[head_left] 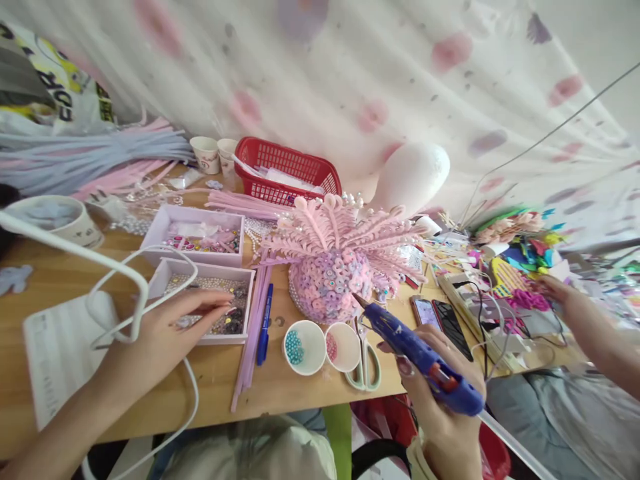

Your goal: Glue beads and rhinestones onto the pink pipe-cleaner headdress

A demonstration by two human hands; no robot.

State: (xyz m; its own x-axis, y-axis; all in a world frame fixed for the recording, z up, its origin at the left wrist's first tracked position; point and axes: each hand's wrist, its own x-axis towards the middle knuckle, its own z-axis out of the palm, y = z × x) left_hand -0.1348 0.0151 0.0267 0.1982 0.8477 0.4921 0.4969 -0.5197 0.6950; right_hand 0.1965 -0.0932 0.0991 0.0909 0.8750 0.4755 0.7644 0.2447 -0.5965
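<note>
My right hand (445,393) grips a blue glue gun (420,353) whose nozzle points at a pink dome-shaped ornament (333,267) covered in sequins and fuzzy pink stems. My left hand (170,327) reaches into a lavender box of beads and gems (213,303), fingers pinched together over its contents; what they hold is too small to make out. A white cord (125,280) loops over my left wrist.
Two small white cups of beads (305,347) and scissors (365,363) lie by the table edge, a blue pen (265,323) beside them. A red basket (287,173), a second bead box (193,233), phones (440,317) and another person's arm (585,320) at right.
</note>
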